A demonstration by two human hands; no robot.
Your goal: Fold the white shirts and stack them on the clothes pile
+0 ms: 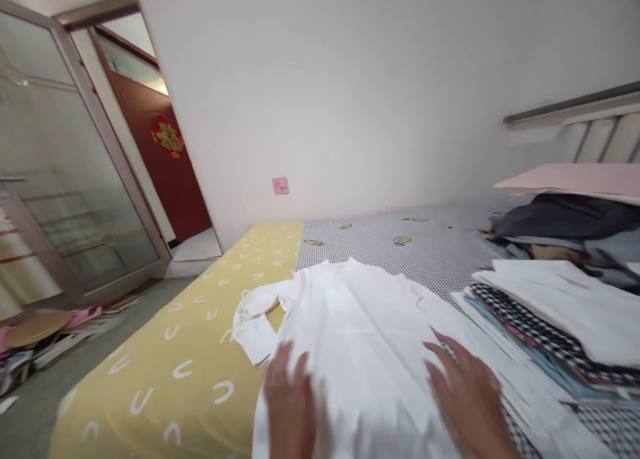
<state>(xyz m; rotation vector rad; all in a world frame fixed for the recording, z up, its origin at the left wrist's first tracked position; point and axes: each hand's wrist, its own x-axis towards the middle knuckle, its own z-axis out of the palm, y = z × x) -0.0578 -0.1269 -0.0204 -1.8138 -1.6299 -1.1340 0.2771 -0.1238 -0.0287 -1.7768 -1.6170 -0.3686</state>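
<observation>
A white long-sleeved shirt [350,332] lies spread on the bed, its collar end toward the wall. One sleeve [253,319] bends back on the left, over the yellow sheet. My left hand [290,395] is at the shirt's left side, fingers apart and slightly blurred. Over the right side is my right hand [465,389], its fingers spread. Neither hand grips the cloth; whether the fingertips press on it is hard to tell. The shirt's lower edge near me is smeared by motion.
A stack of folded clothes [560,312] stands to the right, beside the shirt. Behind it is a pile of dark clothing [565,215] with a pink sheet [575,177] on top. The bed has a yellow cover [195,339] and a checked cover [370,235].
</observation>
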